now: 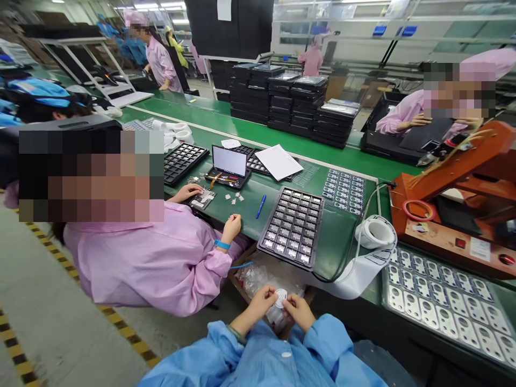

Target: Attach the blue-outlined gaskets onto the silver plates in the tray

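In front of my lap, a small white piece with dark marks (281, 296), which looks like a sticker, is pinched from both sides. My left hand (262, 304) has its thumb and fingers closed on its left edge. At the right edge, my right hand (299, 309) grips it the same way. Below it sits a cardboard box (310, 296) with crumpled clear plastic (262, 275) inside. To the right, a white label roll (375, 232) stands on the bench, its loose strip (350, 285) hanging over the front edge.
A black tray of small metal parts (291, 226) overhangs the bench edge, beside a blue pen (261, 206). Silver plates in clear trays (439, 295) lie at right, before an orange press (463, 183). A co-worker in pink (161, 258) sits close at left, handling an opened device.
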The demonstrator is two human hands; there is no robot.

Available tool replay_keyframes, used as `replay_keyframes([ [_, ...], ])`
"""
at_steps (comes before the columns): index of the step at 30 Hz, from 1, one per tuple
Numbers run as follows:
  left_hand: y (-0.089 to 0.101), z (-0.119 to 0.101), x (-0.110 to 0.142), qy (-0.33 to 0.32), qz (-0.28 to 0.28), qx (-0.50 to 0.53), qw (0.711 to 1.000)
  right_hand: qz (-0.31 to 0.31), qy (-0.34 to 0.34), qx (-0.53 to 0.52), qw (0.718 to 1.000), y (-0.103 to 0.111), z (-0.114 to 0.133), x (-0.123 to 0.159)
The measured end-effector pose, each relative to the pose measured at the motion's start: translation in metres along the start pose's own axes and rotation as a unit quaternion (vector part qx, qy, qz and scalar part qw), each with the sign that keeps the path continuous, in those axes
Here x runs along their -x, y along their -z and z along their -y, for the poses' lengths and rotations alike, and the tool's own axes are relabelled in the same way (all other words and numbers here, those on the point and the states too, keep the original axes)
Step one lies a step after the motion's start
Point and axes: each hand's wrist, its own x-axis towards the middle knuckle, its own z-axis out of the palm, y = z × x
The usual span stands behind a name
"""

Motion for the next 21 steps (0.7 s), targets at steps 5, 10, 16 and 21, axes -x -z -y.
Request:
replay_keyframes([
  [5,0.007,-0.015,-0.002,-0.044,-0.008,-0.049,0.998,-0.030,0.054,0.024,0.998,0.005,0.008,-0.003],
  [10,0.010,-0.020,-0.003,-0.046,-0.040,-0.079,0.995,-0.068,0.122,0.081,0.987,0.009,0.011,0.003],
  [16,0.003,-0.026,0.006,-0.020,-0.028,-0.065,0.997,-0.091,0.134,0.152,0.975,0.012,0.017,0.017],
  [21,0.037,-0.105,-0.029,-0.037,-0.046,-0.024,0.998,-0.126,0.142,0.174,0.966,0.070,0.085,-0.003],
])
